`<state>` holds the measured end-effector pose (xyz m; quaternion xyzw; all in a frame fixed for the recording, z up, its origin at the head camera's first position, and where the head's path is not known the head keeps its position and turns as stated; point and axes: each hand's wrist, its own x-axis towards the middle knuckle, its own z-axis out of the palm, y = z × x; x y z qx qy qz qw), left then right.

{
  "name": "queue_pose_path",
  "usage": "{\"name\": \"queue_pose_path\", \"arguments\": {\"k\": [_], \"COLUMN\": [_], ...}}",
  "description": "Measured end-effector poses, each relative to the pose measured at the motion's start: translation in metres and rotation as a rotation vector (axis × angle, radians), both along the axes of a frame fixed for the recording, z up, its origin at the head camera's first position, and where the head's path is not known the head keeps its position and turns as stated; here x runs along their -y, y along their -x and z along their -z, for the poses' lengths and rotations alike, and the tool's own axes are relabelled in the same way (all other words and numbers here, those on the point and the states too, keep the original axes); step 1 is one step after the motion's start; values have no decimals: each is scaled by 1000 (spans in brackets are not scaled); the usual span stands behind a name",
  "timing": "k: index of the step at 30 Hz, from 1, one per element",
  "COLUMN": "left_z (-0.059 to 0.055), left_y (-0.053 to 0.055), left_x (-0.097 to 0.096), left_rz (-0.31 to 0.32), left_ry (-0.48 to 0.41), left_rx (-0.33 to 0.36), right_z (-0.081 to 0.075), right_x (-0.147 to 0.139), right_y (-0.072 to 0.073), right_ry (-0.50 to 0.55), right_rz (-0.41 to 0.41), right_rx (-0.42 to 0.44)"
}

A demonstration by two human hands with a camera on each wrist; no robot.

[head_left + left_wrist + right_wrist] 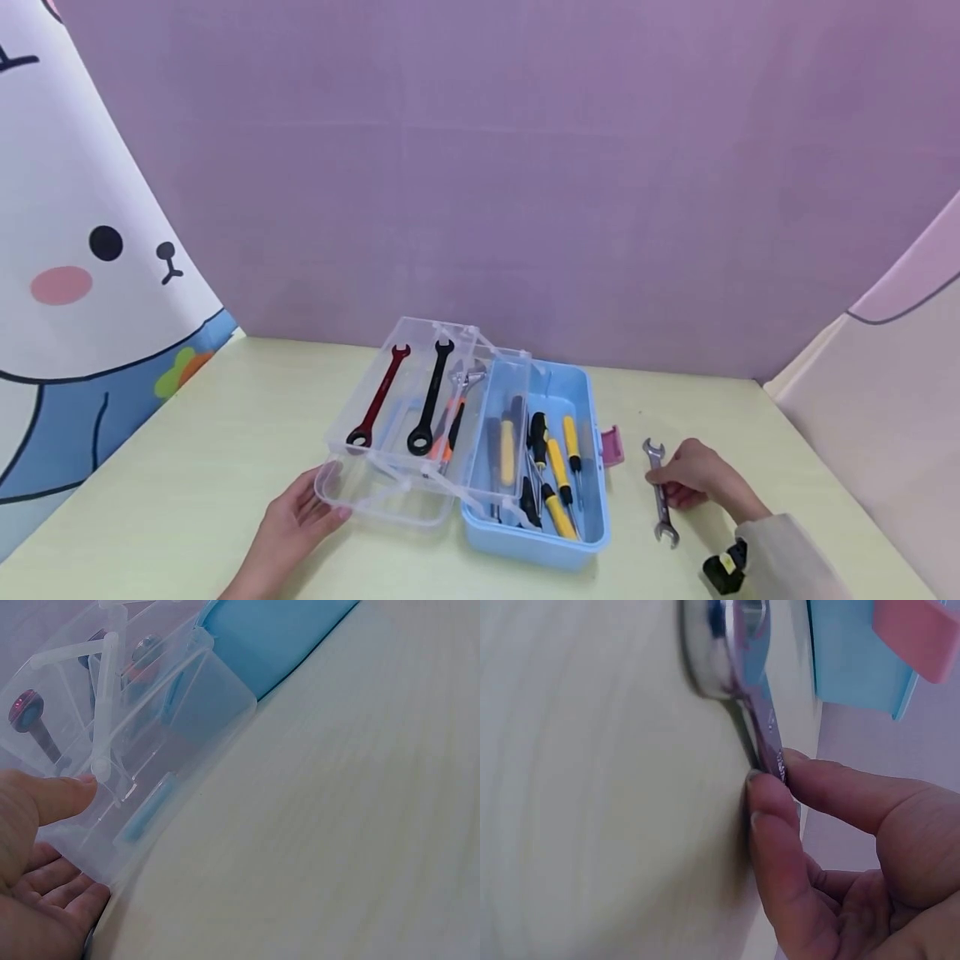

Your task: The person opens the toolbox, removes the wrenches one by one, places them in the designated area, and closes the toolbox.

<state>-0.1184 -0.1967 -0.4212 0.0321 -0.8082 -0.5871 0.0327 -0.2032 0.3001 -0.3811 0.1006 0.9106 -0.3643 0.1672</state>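
Starting on the left: the clear plastic lid is just to the right of our left grip, with its near corner right inside it. That grip is closed on the edge, thumb over the top and fingers underneath.

Ahead and to the right of the left grip, we've got a red wrench, then a black wrench, both lying in the clear plastic section. An orange-handled tool shows through right beside them.

Between our two grips sits the blue box, with a bunch of yellow-and-black screwdrivers inside. Its pink latch sticks out toward the right grip.

Now the silver wrench: it's at the left side of our right grip, one open end pointing ahead of the fingers, the other back toward us. That grip is clamped on the middle of the shaft, thumb on one side and fingertips on the other. Can't tell if the wrench is fully off the desk, tbh.
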Motion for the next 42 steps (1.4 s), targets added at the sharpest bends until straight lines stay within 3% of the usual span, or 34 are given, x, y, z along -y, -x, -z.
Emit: {"name": "queue_pose_path", "arguments": {"k": [23, 35, 42], "left_z": [0, 0, 3], "left_y": [2, 4, 6], "left_x": [0, 1, 1], "left_rz": [-2, 6, 15], "left_ry": [20, 30, 14], "left_rx": [34, 65, 44], "right_z": [-15, -45, -60], "right_x": [-2, 8, 16], "right_y": [4, 19, 26], "right_ry": [24, 14, 16], "right_rz": [-78, -140, -158], "right_rx": [-50, -72, -79]}}
